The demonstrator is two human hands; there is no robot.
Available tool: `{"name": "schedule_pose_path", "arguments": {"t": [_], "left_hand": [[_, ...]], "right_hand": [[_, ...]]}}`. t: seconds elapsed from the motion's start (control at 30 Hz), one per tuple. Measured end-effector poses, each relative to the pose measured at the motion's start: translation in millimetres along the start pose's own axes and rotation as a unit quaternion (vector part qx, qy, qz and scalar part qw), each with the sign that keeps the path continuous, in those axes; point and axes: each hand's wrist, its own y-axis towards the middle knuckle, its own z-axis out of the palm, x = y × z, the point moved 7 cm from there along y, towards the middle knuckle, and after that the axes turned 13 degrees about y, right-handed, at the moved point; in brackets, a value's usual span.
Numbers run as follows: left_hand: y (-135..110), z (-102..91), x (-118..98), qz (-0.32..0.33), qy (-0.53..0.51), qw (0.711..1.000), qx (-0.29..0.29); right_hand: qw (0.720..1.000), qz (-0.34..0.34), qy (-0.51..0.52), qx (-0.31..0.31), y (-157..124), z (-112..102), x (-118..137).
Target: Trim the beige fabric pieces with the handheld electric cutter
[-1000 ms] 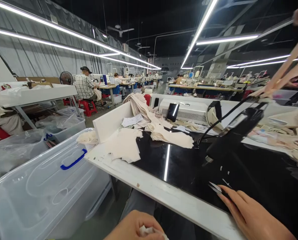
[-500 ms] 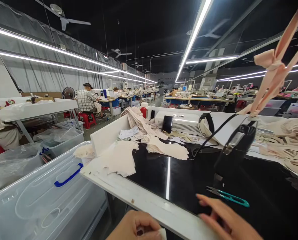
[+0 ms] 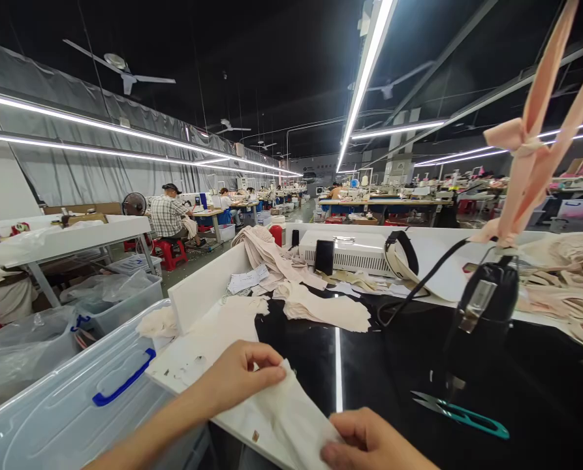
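Note:
A cream fabric piece [image 3: 291, 411] stretches between my hands over the front edge of the table. My left hand [image 3: 252, 375] pinches its upper end between thumb and fingers. At the lower right end, my right hand [image 3: 364, 440] is closed on the fabric's edge, its lower part cut off by the frame. Teal thread snips [image 3: 462, 414] lie on the black tabletop to the right of my right hand. Farther back rest a stack of cream fabric pieces [image 3: 320, 307] and another cream piece [image 3: 239, 316] at the table's left side.
A black electric cutter [image 3: 484, 300] hangs from knotted pink fabric strips [image 3: 529, 143] over the table's right side. A white vented machine [image 3: 350, 251] and a phone [image 3: 324, 256] stand at the back. Left of the table is a lidded plastic bin [image 3: 76, 405]. A person [image 3: 168, 212] sits farther off.
My left hand has risen and moved forward with the fabric, which now shows spread out. My right hand, open before, has come left and closed on the fabric. The view has tilted up slightly.

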Motion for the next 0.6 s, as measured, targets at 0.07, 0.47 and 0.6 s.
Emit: {"name": "schedule_pose_path", "arguments": {"t": [0.07, 0.47, 0.6], "left_hand": [[20.1, -17.4, -2.4, 0.015, 0.006, 1.0, -0.016], [191.8, -63.8, -38.8, 0.156, 0.098, 0.967, -0.175], [197.5, -44.5, -8.0, 0.176, 0.165, 0.959, -0.151]], "right_hand": [[0.999, 0.03, -0.024, -0.035, 6.1, -19.7, 11.4], [0.807, -0.278, -0.312, -0.417, 51.3, -176.1, 122.5], [0.778, -0.267, -0.423, -0.381, 71.5, -181.2, 96.8]]}}
